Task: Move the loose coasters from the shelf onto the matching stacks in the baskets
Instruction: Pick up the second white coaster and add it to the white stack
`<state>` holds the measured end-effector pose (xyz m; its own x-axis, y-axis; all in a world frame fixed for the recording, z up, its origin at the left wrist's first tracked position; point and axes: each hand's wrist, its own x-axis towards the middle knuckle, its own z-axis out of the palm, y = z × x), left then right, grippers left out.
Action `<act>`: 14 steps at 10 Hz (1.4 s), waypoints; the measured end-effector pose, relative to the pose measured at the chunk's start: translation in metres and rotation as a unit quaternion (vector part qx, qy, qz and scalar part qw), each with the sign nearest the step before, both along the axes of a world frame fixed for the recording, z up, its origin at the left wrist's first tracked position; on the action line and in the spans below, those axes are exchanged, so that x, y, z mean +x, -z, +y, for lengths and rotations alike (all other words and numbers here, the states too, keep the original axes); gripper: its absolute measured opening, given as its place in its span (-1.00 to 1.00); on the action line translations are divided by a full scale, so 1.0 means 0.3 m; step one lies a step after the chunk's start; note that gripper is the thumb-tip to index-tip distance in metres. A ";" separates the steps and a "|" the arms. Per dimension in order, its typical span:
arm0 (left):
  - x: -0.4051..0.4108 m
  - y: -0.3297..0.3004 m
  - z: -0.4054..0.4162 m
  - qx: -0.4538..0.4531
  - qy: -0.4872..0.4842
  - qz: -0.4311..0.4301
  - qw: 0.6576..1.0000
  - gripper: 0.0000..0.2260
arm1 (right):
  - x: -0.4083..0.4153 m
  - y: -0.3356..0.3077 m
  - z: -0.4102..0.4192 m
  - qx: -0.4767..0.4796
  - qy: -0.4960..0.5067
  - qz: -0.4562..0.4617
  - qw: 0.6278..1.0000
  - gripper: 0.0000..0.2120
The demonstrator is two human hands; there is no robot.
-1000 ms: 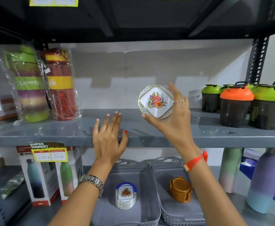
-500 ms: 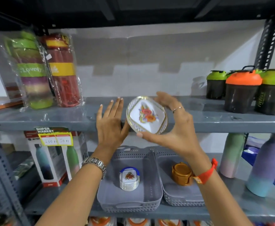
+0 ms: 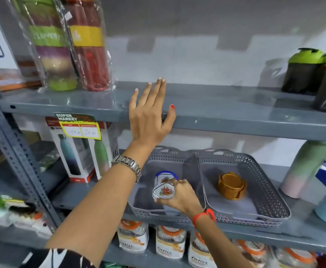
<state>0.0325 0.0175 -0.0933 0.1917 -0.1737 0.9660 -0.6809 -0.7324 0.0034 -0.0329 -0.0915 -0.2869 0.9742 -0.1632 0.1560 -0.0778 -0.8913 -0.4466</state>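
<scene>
My right hand (image 3: pixel 179 196) grips a white coaster with a floral print (image 3: pixel 163 191) low inside the left grey basket (image 3: pixel 139 207). The coaster hangs just in front of the matching floral coaster stack (image 3: pixel 165 176), which it partly hides. A stack of brown coasters (image 3: pixel 231 184) stands in the right grey basket (image 3: pixel 264 182). My left hand (image 3: pixel 150 113) rests flat on the front edge of the upper shelf (image 3: pixel 235 111), fingers spread and holding nothing.
Wrapped tumblers (image 3: pixel 61 41) stand at the upper shelf's left, shaker bottles (image 3: pixel 305 70) at its right. Boxed bottles (image 3: pixel 75 151) sit left of the baskets and pastel bottles (image 3: pixel 303 169) to their right. Packaged jars (image 3: pixel 169 240) line the shelf below.
My right hand has carried the floral coaster down from upper-shelf height into the left basket, next to the matching stack. My left hand stays on the upper shelf edge. The view has tilted downward.
</scene>
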 end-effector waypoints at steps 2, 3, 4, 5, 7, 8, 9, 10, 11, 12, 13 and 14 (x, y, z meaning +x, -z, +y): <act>0.009 0.000 -0.002 -0.005 0.004 -0.009 1.000 -0.50 | 0.154 0.099 0.016 -0.100 0.010 0.025 0.995 -0.29; 0.012 0.002 -0.002 -0.005 0.004 -0.010 1.000 -0.49 | 0.187 0.104 0.014 -0.175 0.021 0.042 0.983 -0.31; 0.013 0.003 -0.005 -0.006 0.005 -0.010 1.000 -0.49 | 0.214 0.110 -0.002 -0.211 0.030 0.050 0.976 -0.29; 0.014 0.004 -0.005 -0.008 0.007 -0.011 1.000 -0.49 | 0.245 0.121 -0.023 -0.183 0.036 0.066 0.980 -0.21; 0.011 0.005 -0.006 -0.011 0.005 -0.015 1.000 -0.49 | 0.288 0.117 -0.057 0.033 0.025 0.096 0.994 -0.15; 0.012 0.005 -0.005 -0.012 0.006 -0.017 1.000 -0.49 | 0.299 0.094 -0.065 0.066 0.020 0.091 0.993 -0.17; 0.013 0.005 -0.005 -0.013 0.005 -0.017 1.000 -0.49 | 0.300 0.081 -0.063 0.071 0.004 0.103 0.992 -0.14; 0.013 0.006 -0.006 -0.012 0.005 -0.018 1.000 -0.49 | 0.300 0.077 -0.062 0.091 -0.010 0.116 0.989 -0.17; 0.013 0.006 -0.006 -0.012 0.006 -0.017 1.000 -0.49 | 0.304 0.079 -0.066 0.104 -0.017 0.126 0.986 -0.20; 0.014 0.006 -0.005 -0.011 0.004 -0.015 1.000 -0.50 | 0.302 0.084 -0.069 0.109 -0.018 0.130 0.985 -0.16; 0.015 0.007 -0.006 -0.011 0.005 -0.017 1.000 -0.50 | 0.289 0.077 -0.082 0.091 -0.016 0.121 0.988 -0.03; 0.018 0.008 -0.007 -0.013 0.006 -0.021 1.000 -0.51 | 0.251 0.035 -0.127 0.141 0.032 0.028 0.989 -0.06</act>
